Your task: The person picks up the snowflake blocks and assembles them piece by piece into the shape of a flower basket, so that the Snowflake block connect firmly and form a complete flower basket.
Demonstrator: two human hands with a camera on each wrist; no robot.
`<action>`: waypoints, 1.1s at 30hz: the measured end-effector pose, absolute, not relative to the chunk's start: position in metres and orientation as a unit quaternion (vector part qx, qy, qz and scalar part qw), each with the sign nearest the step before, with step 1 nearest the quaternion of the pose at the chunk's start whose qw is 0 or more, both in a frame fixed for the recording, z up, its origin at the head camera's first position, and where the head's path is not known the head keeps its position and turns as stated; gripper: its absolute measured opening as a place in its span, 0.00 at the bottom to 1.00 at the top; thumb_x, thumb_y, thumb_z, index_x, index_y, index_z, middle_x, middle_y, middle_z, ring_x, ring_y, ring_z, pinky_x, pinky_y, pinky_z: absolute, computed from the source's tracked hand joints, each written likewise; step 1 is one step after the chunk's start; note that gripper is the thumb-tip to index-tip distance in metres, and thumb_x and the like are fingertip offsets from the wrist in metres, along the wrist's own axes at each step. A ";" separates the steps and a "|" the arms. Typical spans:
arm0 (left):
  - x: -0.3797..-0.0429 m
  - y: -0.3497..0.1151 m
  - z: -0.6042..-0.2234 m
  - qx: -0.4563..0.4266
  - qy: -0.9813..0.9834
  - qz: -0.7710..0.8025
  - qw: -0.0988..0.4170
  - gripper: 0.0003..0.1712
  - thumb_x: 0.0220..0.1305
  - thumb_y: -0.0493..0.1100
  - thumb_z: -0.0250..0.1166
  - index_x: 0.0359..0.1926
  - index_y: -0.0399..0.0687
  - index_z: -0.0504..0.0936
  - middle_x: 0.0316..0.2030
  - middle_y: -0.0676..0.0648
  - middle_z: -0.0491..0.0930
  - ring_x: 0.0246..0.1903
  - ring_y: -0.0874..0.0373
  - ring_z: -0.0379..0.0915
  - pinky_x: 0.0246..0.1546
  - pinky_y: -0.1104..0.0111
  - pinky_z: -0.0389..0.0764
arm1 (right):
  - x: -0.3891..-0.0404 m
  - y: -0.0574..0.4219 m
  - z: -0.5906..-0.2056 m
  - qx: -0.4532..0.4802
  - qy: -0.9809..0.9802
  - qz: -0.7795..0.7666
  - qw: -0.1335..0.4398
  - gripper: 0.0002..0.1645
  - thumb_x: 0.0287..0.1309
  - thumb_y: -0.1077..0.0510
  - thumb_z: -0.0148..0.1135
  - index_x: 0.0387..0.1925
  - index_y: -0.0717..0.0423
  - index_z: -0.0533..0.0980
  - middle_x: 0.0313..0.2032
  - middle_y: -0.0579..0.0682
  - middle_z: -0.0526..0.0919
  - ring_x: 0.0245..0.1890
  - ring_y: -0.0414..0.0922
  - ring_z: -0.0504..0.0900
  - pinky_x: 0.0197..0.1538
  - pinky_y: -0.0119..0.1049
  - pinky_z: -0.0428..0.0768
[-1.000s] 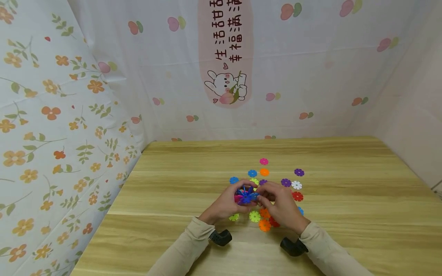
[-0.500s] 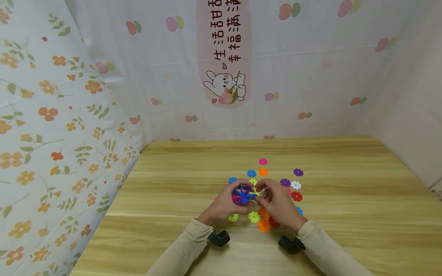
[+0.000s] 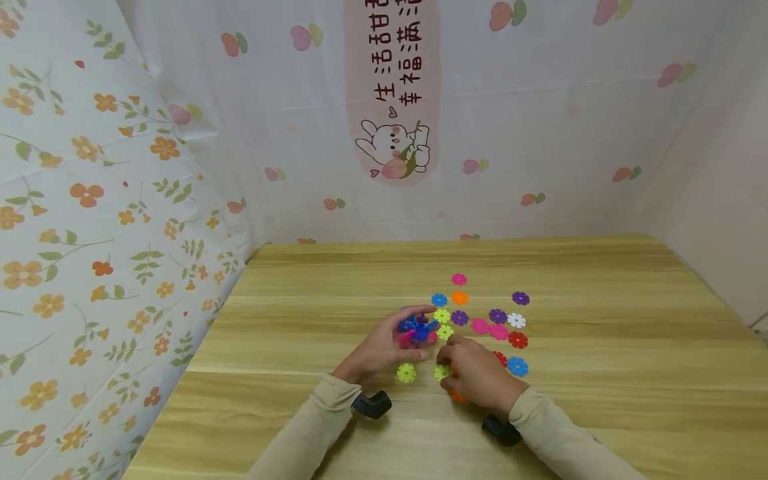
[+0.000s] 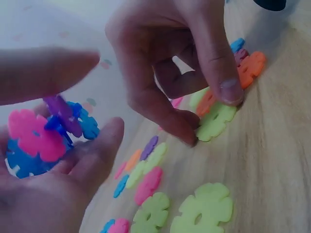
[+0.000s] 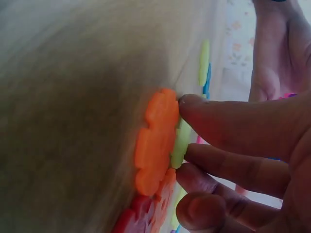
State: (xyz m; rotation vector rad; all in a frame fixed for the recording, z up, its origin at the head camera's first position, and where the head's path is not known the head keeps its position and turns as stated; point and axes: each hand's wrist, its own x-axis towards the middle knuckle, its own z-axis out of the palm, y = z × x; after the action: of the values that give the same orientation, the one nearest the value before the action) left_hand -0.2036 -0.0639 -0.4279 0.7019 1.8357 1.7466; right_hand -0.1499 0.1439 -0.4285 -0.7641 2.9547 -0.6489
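Observation:
My left hand (image 3: pixel 379 350) holds a cluster of interlocking snowflake discs (image 4: pixel 36 136) in blue, pink and purple, slotted together at angles. It rests among the curled fingers and thumb, above the table. My right hand (image 3: pixel 483 377) is down at the tabletop, its thumb and fingertips pinching the edges of a yellow-green snowflake disc (image 4: pixel 216 122). An orange disc (image 5: pixel 156 143) lies right beside that one in the right wrist view, with a red disc (image 5: pixel 138 213) near it. Part of the cluster is hidden behind the left fingers.
Several loose flat discs lie on the wooden table (image 3: pixel 288 333), among them a yellow-green disc (image 3: pixel 406 373), a white disc (image 3: pixel 517 321), a blue disc (image 3: pixel 518 366) and a pink disc (image 3: pixel 459 279). A patterned cloth (image 3: pixel 516 120) hangs behind the table.
My right hand has left the cluster and moved down toward me, onto a yellow-green disc. The left hand has shifted slightly left, still holding the cluster.

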 end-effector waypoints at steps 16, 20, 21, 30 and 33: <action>-0.204 -0.058 -0.432 0.284 0.688 0.627 0.228 0.40 0.54 0.29 0.73 0.69 0.42 0.69 0.67 0.35 0.70 0.60 0.43 0.76 0.59 0.51 0.81 | -0.157 0.159 -0.429 -0.213 0.877 -0.431 -0.023 0.08 0.60 0.71 0.64 0.38 0.58 0.80 0.31 0.50 0.85 0.28 0.35 0.81 0.34 0.27 0.83; -0.203 -0.057 -0.431 0.282 0.703 0.616 0.216 0.40 0.53 0.28 0.73 0.68 0.43 0.70 0.66 0.39 0.70 0.57 0.49 0.76 0.56 0.52 0.83 | -0.158 0.160 -0.426 -0.191 0.854 -0.480 -0.060 0.09 0.60 0.72 0.64 0.41 0.61 0.82 0.33 0.54 0.87 0.29 0.46 0.88 0.34 0.29 0.85; -0.203 -0.057 -0.431 0.280 0.706 0.614 0.215 0.40 0.53 0.28 0.73 0.68 0.45 0.71 0.66 0.41 0.70 0.56 0.49 0.76 0.54 0.53 0.84 | -0.158 0.160 -0.426 -0.188 0.850 -0.488 -0.069 0.09 0.60 0.72 0.64 0.41 0.62 0.82 0.32 0.55 0.88 0.29 0.48 0.89 0.33 0.29 0.85; -0.202 -0.050 -0.431 0.287 0.706 0.611 0.214 0.39 0.55 0.32 0.73 0.68 0.49 0.70 0.64 0.46 0.72 0.54 0.57 0.77 0.56 0.56 0.83 | -0.159 0.154 -0.427 -0.192 0.851 -0.469 -0.137 0.10 0.57 0.73 0.66 0.39 0.61 0.84 0.33 0.53 0.88 0.26 0.45 0.88 0.31 0.27 0.84; -0.201 -0.048 -0.431 0.290 0.711 0.606 0.210 0.39 0.56 0.32 0.72 0.68 0.50 0.69 0.64 0.47 0.71 0.55 0.59 0.76 0.58 0.61 0.81 | -0.159 0.152 -0.427 -0.198 0.850 -0.462 -0.160 0.10 0.56 0.74 0.67 0.38 0.61 0.85 0.34 0.53 0.89 0.27 0.41 0.87 0.34 0.26 0.84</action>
State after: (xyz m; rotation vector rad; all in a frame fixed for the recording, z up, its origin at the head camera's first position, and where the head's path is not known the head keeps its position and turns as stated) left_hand -0.2011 -0.0484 -0.4309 0.8056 1.9762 1.6842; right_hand -0.1585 0.1523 -0.4273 -0.6953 2.9807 -1.6207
